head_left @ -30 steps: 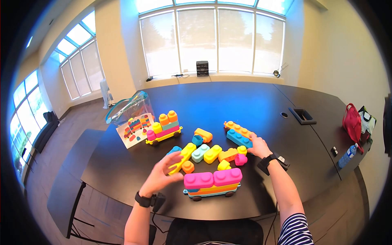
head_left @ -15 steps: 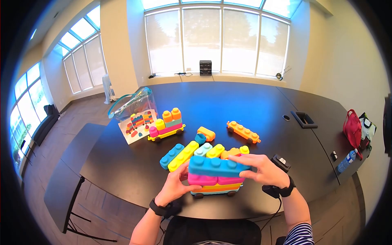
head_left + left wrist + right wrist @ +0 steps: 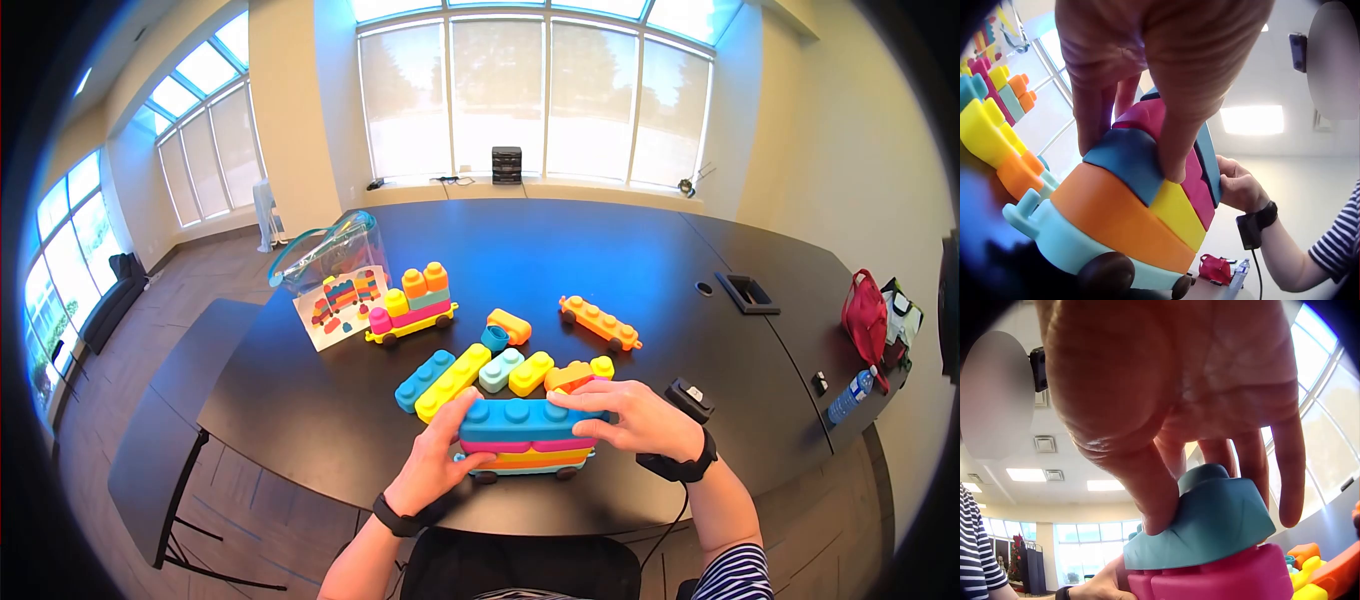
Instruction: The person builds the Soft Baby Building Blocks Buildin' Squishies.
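Note:
A long blue toy block lies along the top of two pink blocks on a stacked toy train wagon. My right hand holds the blue block near its right end, thumb on the near side and fingers over the far side. At the wagon's left end, my left hand grips the stack, its thumb against a short blue block under the pink layer. Below come yellow and orange blocks and a light blue wheeled base.
Loose blocks lie just beyond the wagon, among them a long yellow block and a blue one. A built train engine stands behind left by a picture card and clear bag. An orange wheeled base sits behind right.
My right hand took the long blue block from beside the orange base, brought it over the wagon and lowered it onto the pink blocks. My left hand moved in to the wagon's left end.

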{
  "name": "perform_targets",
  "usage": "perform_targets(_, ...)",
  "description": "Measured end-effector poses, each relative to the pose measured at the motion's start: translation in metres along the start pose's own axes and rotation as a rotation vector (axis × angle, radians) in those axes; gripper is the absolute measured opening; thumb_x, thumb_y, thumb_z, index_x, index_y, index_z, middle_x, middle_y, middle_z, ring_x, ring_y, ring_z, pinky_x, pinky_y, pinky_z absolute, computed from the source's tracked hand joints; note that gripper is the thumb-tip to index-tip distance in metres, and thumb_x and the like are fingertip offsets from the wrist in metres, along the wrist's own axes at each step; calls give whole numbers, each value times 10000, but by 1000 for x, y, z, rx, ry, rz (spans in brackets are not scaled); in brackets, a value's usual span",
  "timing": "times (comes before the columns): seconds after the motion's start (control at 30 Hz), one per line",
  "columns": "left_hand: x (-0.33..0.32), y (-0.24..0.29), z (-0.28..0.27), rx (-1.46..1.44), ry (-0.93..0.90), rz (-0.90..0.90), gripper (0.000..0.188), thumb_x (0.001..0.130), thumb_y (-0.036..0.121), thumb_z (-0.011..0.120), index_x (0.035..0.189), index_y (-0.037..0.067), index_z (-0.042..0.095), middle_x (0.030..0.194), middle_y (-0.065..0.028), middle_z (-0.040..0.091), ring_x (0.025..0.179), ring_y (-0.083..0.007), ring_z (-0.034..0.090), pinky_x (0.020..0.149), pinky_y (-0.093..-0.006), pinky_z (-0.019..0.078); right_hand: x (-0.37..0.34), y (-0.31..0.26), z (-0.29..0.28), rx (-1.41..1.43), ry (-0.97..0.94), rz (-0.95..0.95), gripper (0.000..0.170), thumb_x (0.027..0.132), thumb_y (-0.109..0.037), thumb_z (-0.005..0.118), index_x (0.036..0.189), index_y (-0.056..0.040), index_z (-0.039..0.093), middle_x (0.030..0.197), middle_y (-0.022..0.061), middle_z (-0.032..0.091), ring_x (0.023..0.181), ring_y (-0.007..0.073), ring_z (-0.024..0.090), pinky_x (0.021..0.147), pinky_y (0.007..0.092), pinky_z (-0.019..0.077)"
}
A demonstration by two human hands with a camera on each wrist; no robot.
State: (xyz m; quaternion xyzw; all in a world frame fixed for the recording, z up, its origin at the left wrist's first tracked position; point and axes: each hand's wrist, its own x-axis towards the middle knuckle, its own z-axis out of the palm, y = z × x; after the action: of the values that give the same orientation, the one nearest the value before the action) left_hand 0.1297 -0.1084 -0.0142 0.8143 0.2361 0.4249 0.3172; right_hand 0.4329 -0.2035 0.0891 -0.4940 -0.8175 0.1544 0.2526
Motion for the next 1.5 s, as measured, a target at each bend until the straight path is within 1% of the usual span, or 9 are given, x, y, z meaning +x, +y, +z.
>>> perform_targets(0.37,-7,-10,-6,-126,-23,-25,799,850,13,890,1527,132,482,1520,-152,615,1354,-298,645,1078,-411,592,-3,2,51,-35,308,-125,518,982,-101,727,1487,-191,659,1107,122,632,976,292,656,841,399,560)
perform_targets(0.57,-9,-8,-5,-78,-20,-29,845,821,1,914,1529,149,476,1454,-160,650,1274,-282,697,1057,-421,599,-9,13,55,49,332,-96,832,910,-142,851,1636,-114,445,1347,143,672,1202,300,686,1019,390,567)
perform_targets(0.67,-9,-3,-6,-7,-42,-23,914,822,-10,910,1581,156,429,1421,-159,668,1246,-278,714,1049,-428,602,-19,21,54,405,265,180,966,865,-230,922,1652,-77,383,1410,154,663,1264,288,673,1060,395,557)
perform_targets(0.8,-13,-2,-5,-29,-113,-61,990,847,-37,870,1667,163,350,1525,-175,587,1320,-310,666,1094,-436,579,-28,48,68,574,164,294,839,787,-178,960,1502,-38,543,1333,142,718,1208,271,705,1033,414,566)
perform_targets(0.87,-10,1,-2,-108,-130,-64,969,847,-43,861,1659,179,380,1605,-183,513,1380,-345,619,1119,-438,565,-34,56,73,446,106,350,753,745,-177,967,1398,-34,622,1263,133,754,1170,280,724,1016,412,566)
perform_targets(1.0,-9,11,3,-154,-185,-75,1097,838,-37,872,1712,180,245,1622,-199,488,1404,-357,596,1153,-454,534,-38,54,70,307,145,367,659,671,-218,987,1248,-43,720,1146,121,800,1104,307,746,996,415,562)
perform_targets(1.27,-2,19,3,-284,-446,-232,1355,841,39,907,1736,207,-98,1716,-230,338,1540,-410,437,1204,-526,471,-58,71,67,268,155,421,641,669,-249,975,1227,-56,726,1136,128,798,1053,326,753,960,423,577)
perform_targets(1.4,43,18,-30,-115,-429,-208,1269,820,161,956,1748,197,91,1703,-215,375,1517,-368,472,1154,-514,515,-82,79,48,180,71,506,751,677,-197,1018,1335,-54,683,1252,92,774,1158,222,731,1044,386,568)
perform_targets(1.5,103,13,-42,79,-367,-111,1111,841,227,941,1715,166,256,1641,-206,481,1452,-376,549,1121,-486,542,-108,84,38,240,150,503,772,668,-178,1023,1343,-44,674,1271,89,765,1176,219,722,1048,391,568)
